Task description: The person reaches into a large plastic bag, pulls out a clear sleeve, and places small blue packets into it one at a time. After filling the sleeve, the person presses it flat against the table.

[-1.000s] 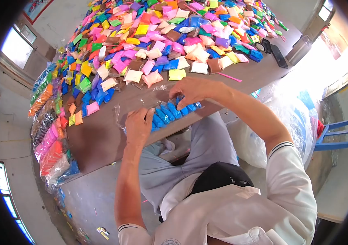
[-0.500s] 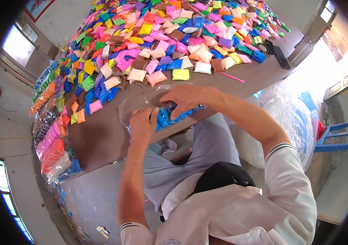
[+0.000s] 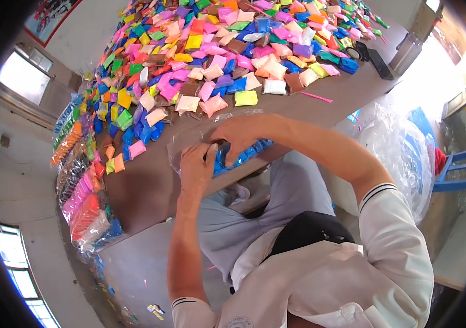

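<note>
At the table's front edge lies a clear plastic bag (image 3: 176,146) with several small blue packets (image 3: 256,150) inside. My left hand (image 3: 196,164) is closed on the left end of this bag, fingers bent and thumb against them. From the right, my right hand (image 3: 244,134) curves over the blue packets, its fingers and thumb on either side of some of them. The fingertips are partly hidden by the film and the packets.
A large heap of colourful small packets (image 3: 193,41) covers the back of the brown table (image 3: 140,191). Bags of sorted packets (image 3: 84,213) line its left edge. A phone (image 3: 379,64) and a metal bottle (image 3: 406,53) stand far right. A blue stool (image 3: 457,170) is beyond large plastic bags (image 3: 400,158).
The whole view has shifted slightly, with the scene moving right. Both hands stay at the bag, and the right hand's fingers have moved only a little over the blue packets.
</note>
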`<state>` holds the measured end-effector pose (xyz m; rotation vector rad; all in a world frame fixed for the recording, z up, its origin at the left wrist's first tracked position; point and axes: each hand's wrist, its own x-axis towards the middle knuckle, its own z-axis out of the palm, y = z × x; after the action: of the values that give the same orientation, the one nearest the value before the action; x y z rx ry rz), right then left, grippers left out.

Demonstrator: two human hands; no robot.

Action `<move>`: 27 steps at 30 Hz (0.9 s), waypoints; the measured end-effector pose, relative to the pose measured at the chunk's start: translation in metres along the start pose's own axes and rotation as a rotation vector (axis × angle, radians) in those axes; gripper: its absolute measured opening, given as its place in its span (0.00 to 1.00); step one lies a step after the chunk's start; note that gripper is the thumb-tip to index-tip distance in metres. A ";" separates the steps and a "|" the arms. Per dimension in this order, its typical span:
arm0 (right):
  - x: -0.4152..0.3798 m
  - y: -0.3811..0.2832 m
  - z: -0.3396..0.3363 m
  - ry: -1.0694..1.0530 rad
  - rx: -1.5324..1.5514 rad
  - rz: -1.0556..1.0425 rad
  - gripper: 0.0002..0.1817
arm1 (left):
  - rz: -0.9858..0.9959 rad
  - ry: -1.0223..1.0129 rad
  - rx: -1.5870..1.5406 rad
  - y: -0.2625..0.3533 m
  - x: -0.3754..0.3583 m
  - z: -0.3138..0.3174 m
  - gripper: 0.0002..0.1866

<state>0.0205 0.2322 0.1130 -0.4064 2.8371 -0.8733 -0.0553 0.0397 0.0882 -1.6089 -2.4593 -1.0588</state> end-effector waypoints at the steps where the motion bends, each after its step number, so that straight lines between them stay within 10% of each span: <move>1: 0.005 0.002 0.002 -0.025 0.026 0.001 0.32 | 0.011 0.004 -0.018 -0.002 0.000 0.002 0.15; 9: 0.025 0.008 0.000 -0.220 0.145 -0.044 0.26 | -0.017 0.100 0.029 -0.016 -0.005 -0.022 0.13; 18: 0.027 0.003 0.002 -0.153 0.169 0.001 0.47 | -0.265 0.073 -0.089 -0.038 -0.016 -0.046 0.19; 27: 0.057 -0.015 0.006 -0.245 0.135 -0.060 0.36 | -0.214 0.089 -0.072 -0.034 -0.015 -0.042 0.20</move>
<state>-0.0294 0.1999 0.1133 -0.5426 2.5391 -0.9484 -0.0905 -0.0028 0.0970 -1.3048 -2.6065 -1.2286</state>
